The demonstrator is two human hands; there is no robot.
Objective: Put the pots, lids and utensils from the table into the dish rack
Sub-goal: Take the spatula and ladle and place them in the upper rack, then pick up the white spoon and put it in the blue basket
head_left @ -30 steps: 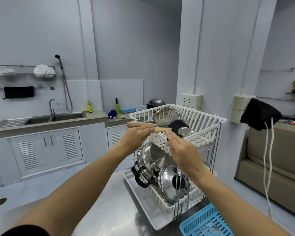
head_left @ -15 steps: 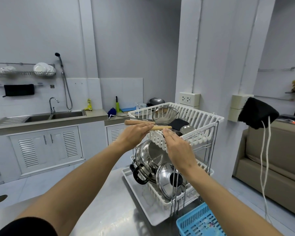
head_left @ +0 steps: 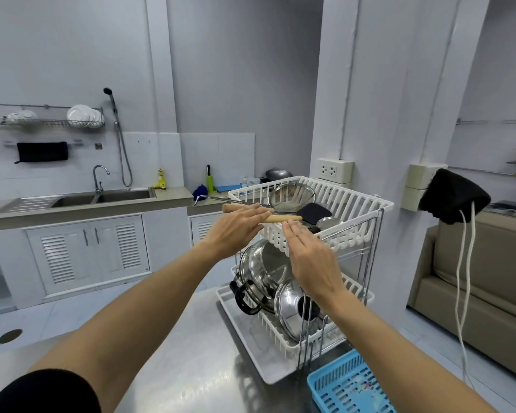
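Observation:
A two-tier white dish rack (head_left: pixel 355 204) stands on the steel table (head_left: pixel 185 353). My left hand (head_left: pixel 236 231) is shut on the wooden handle of a black spatula (head_left: pixel 312 211), whose blade lies in the top tier beside a mesh strainer (head_left: pixel 291 196) and a small steel bowl (head_left: pixel 328 223). My right hand (head_left: pixel 310 257) hovers flat and open at the top tier's front rim, just under the handle, holding nothing. In the lower tier a steel pot (head_left: pixel 259 275) with black handles and a steel lid (head_left: pixel 289 308) stand on edge.
A blue plastic basket (head_left: pixel 346 386) sits at the table's near right corner. A white drip tray (head_left: pixel 251 338) lies under the rack. Behind are a sink counter (head_left: pixel 72 204), a pillar with a socket (head_left: pixel 334 171), and a black cloth with white cords (head_left: pixel 453 198) hanging at the right.
My right hand has let go of the handle's end and dropped slightly, fingers now flat and apart. The left hand keeps its hold on the spatula, which barely moved.

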